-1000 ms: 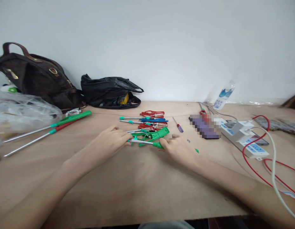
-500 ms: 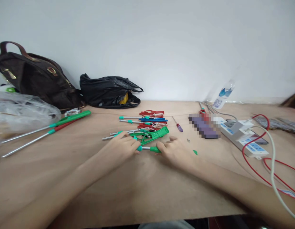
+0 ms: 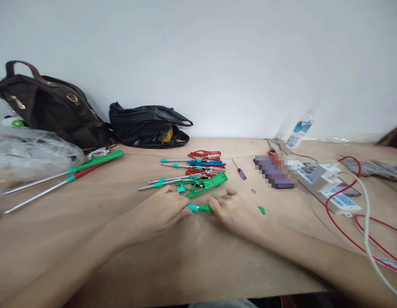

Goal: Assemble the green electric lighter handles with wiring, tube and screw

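Low over the table, both hands grip one green long-necked lighter [image 3: 204, 208]. The fingers of my right hand [image 3: 238, 211] wrap its green handle, whose end [image 3: 261, 210] sticks out past the hand. My left hand [image 3: 164, 209] is closed on the metal tube by the teal collar [image 3: 193, 208]; the tube's tip is hidden under the fingers. Just beyond the hands lies an opened green lighter half [image 3: 211, 185] with small parts and wires inside. A loose teal piece [image 3: 181, 188] rests by my left fingers. Behind are red lighter bodies [image 3: 204, 154] and a blue one [image 3: 206, 163].
A screwdriver [image 3: 239, 169], a purple phone-like slab [image 3: 273, 173] and small metal bits [image 3: 253, 191] lie to the right. Further right are a power strip [image 3: 336, 201] and a red cable [image 3: 328, 205]. Two lighters [image 3: 98, 160], a black plastic bag [image 3: 147, 124] and a dark bag [image 3: 53, 109] stand left.
The teal collar has moved right along the tube, closer to the green handle, and less bare metal shows. Both hands sit slightly lower in view and still hold the lighter.
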Tool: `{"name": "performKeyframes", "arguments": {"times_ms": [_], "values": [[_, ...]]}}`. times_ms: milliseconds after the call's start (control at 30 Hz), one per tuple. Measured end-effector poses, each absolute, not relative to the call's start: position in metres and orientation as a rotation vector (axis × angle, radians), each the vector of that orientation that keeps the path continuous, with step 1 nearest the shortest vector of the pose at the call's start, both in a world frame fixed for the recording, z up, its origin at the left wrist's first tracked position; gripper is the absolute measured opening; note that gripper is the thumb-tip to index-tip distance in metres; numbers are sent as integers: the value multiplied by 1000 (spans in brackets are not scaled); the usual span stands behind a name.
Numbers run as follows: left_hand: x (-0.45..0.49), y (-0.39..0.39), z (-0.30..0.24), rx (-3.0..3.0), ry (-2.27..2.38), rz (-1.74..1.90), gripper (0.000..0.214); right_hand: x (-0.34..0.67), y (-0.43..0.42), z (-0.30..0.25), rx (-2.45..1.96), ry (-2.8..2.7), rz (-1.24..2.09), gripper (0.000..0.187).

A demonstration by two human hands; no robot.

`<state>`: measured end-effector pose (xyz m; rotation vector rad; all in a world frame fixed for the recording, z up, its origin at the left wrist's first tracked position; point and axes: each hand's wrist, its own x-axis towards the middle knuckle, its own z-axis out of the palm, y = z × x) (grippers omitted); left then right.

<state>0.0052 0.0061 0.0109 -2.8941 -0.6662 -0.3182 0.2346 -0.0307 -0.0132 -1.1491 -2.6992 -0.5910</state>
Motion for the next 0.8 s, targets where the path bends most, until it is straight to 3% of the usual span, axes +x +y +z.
{"name": "performKeyframes", "arguments": {"times_ms": [467,633,800], "values": [[30,-14,-3,-2463,-475,-415,35,229,-32,-13,-1292,-2816,-268,19],[30,-14,-2,-2480,-479,-396,32,229,-33,-18,-1264,-2769,-238,8],[31,-16,-5,-2520,-475,-357,30,226,-34,-20,-1246,-2807,-258,17]]}}
